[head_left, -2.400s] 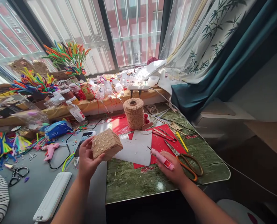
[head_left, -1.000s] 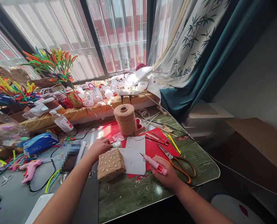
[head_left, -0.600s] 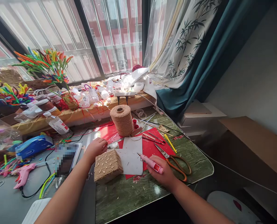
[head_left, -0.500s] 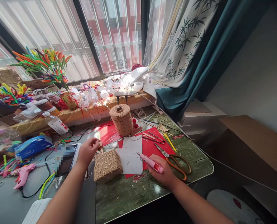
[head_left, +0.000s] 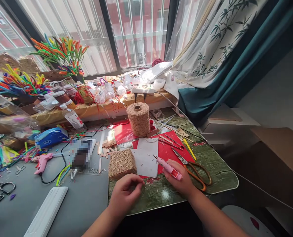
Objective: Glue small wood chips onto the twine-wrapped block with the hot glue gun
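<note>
My right hand (head_left: 179, 179) is wrapped around a pink pen-shaped tool (head_left: 169, 169). The tool's narrow metal tip points up and left, above a sheet of white paper (head_left: 146, 158). My left hand (head_left: 126, 194) is curled just in front of a twine-wrapped box (head_left: 121, 163), thumb and forefinger close together. Whatever it may hold is too small or hidden to make out. Small pale chips dot the top of the box. Right of my right hand lie scissors (head_left: 197, 174) with orange-brown handles. A large spool of twine (head_left: 138, 119) stands upright behind the paper.
Flat wooden sticks (head_left: 108, 149) lie behind the box. A yellow craft knife (head_left: 189, 149) and thin tools rest on red paper (head_left: 172, 140). Leftward are a pink glue gun (head_left: 43, 163), a phone (head_left: 83, 154) and black scissors (head_left: 2, 192). Bottles and pipe-cleaner flowers (head_left: 62, 56) crowd the sill.
My left hand has moved from the sticks behind the box toward me, to the box's front. My right hand still holds the pink tool. The view has shifted left.
</note>
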A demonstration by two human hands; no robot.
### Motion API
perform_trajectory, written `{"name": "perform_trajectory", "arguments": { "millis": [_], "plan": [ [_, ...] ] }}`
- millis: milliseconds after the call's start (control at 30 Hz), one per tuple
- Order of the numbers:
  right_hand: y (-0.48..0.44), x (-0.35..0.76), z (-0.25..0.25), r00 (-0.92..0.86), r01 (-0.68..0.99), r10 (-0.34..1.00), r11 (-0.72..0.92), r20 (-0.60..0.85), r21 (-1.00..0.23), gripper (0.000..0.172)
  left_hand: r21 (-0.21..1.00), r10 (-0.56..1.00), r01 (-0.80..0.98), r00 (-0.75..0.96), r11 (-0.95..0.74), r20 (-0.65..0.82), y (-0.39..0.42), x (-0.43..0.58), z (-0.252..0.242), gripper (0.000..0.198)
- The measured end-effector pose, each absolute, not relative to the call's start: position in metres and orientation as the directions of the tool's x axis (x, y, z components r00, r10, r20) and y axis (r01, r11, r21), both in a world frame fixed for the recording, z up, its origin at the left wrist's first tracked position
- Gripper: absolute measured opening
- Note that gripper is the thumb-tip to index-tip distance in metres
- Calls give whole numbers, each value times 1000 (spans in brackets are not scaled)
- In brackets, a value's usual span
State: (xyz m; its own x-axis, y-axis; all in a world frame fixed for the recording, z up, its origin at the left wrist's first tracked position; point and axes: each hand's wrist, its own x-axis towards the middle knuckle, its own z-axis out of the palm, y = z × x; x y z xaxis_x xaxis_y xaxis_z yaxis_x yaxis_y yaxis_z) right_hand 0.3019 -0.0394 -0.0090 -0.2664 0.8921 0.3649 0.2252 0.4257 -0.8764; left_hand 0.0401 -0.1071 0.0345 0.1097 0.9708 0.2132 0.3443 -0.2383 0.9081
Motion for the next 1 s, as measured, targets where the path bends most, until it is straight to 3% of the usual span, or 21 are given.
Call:
{"name": "perform_trajectory", "arguments": {
  "millis": [200, 533, 700, 1000],
  "plan": [
    [-41, 301, -13, -285, 221, 880, 445, 379, -868, 3, 968, 999, 252, 43, -6, -5, -97, 50, -6, 14],
    [-49, 301, -6, -391, 215, 791, 575, 470, -789, 17, 974, 999, 225, -35, 34, -27, -98, 51, -19, 21],
    [-57, 303, -7, -398, 243, 807, 551, 436, -798, 19, 973, 998, 225, -46, 45, -35, -97, 51, -21, 20],
    [-55, 303, -9, -572, 196, 743, 534, 347, -822, 13, 956, 997, 290, -70, 41, -22, -95, 51, -16, 20]
  ]
}}
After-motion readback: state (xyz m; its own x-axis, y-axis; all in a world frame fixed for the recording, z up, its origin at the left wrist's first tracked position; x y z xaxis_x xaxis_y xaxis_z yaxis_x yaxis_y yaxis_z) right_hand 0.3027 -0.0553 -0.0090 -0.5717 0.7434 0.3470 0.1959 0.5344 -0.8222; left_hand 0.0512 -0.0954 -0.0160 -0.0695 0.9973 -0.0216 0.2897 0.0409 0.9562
